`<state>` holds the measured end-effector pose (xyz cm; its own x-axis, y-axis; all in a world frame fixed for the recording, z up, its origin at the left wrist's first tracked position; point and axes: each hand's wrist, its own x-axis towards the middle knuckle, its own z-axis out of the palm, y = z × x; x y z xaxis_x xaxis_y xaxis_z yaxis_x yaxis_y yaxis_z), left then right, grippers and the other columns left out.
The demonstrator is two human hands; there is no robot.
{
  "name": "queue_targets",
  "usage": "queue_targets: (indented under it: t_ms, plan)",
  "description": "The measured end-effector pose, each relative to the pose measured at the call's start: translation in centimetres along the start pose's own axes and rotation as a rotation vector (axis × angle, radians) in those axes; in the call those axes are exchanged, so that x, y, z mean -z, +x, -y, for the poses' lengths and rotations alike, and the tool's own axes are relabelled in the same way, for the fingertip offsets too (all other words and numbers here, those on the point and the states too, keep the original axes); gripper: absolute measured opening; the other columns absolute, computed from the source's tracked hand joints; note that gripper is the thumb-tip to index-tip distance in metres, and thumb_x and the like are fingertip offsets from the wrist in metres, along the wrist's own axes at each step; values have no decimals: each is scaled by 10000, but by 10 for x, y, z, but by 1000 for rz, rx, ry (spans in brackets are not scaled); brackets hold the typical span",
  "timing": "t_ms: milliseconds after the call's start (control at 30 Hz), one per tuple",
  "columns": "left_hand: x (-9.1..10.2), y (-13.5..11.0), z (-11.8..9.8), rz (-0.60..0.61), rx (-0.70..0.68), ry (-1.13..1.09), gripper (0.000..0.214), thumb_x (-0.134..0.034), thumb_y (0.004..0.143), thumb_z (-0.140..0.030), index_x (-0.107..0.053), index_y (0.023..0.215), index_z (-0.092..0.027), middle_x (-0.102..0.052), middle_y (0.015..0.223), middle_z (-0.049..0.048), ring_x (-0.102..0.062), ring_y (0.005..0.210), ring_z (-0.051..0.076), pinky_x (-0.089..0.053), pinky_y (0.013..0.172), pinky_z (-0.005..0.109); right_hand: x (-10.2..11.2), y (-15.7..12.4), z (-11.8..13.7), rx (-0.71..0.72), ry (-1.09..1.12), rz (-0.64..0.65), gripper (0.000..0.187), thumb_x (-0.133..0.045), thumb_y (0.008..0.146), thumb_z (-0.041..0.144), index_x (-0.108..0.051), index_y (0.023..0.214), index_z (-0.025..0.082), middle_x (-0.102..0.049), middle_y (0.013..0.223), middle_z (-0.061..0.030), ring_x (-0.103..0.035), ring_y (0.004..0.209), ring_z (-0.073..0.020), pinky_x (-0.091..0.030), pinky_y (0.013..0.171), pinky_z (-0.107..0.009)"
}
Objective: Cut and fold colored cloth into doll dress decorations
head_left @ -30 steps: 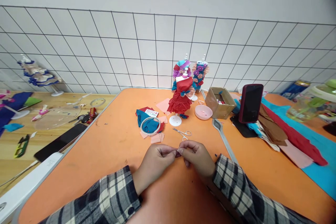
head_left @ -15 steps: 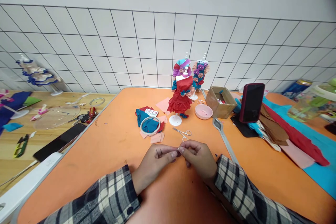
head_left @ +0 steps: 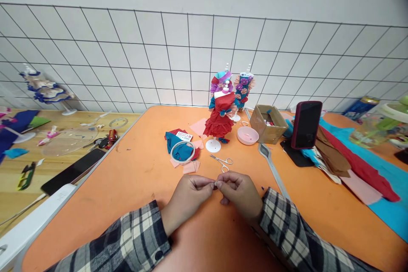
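My left hand (head_left: 186, 199) and my right hand (head_left: 240, 191) meet fingertip to fingertip over the orange table (head_left: 127, 191). Both pinch a tiny piece between them, too small to name. Just beyond my fingers lie small scissors (head_left: 222, 162). Further back stands a mini mannequin in a red paper dress (head_left: 219, 117), with two more dressed mannequins (head_left: 242, 87) behind it. A roll of clear tape (head_left: 182, 151) rests on teal and red paper scraps.
A pink dish (head_left: 247, 135), a cardboard box (head_left: 267, 124) and a propped phone (head_left: 306, 124) sit at the back right, beside red, brown and teal sheets (head_left: 360, 165). On the wooden table (head_left: 19, 195) at left lie a dark phone (head_left: 72, 171), keys and another dressed figure (head_left: 44, 89).
My hands stay pinched together at the same spot; only the fingers shifted slightly. The small dark bit visible between them a second ago no longer shows.
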<state>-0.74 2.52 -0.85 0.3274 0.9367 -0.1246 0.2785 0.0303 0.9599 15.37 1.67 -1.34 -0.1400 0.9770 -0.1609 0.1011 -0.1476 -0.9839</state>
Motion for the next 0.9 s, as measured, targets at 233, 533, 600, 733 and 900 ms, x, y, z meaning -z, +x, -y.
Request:
queue_targets:
  t_ms: [233, 533, 600, 733, 900]
  plan:
    - [-1, 3, 0, -28, 51, -94, 226, -623, 729, -300, -753, 708, -116, -717, 682, 55, -594, 627, 170, -442, 608, 252, 3, 5, -7, -4, 104, 45, 230, -628, 723, 389, -598, 754, 162, -544, 485, 62, -512, 388, -83, -472, 444, -212]
    - [7, 5, 3, -58, 7, -255, 249, -663, 764, -353, -762, 864, -147, -748, 935, 110, -665, 908, 251, -507, 803, 333, 13, 14, -8, -87, 414, -77, 335, -699, 663, 439, -526, 790, 181, -373, 424, 135, -282, 341, -35, -326, 317, -148]
    - [8, 5, 6, -70, -10, -294, 227, -674, 768, -341, -759, 871, -157, -743, 968, 105, -660, 939, 247, -504, 831, 332, 13, 15, -7, -114, 426, -89, 348, -706, 645, 440, -523, 792, 183, -376, 429, 134, -279, 347, -37, -323, 310, -146]
    - [10, 5, 9, -70, -2, -431, 186, -685, 778, -310, -751, 855, -154, -728, 1034, 105, -646, 995, 233, -488, 888, 320, 12, 19, -12, -148, 421, -114, 329, -694, 647, 427, -528, 795, 185, -382, 438, 132, -298, 350, -40, -331, 307, -144]
    - [8, 4, 3, -62, 72, -781, 135, -742, 715, -239, -744, 785, -123, -746, 952, 110, -661, 963, 217, -489, 924, 319, 9, 20, -14, -179, 369, -118, 304, -683, 660, 423, -540, 792, 189, -408, 446, 126, -363, 339, -43, -370, 312, -146]
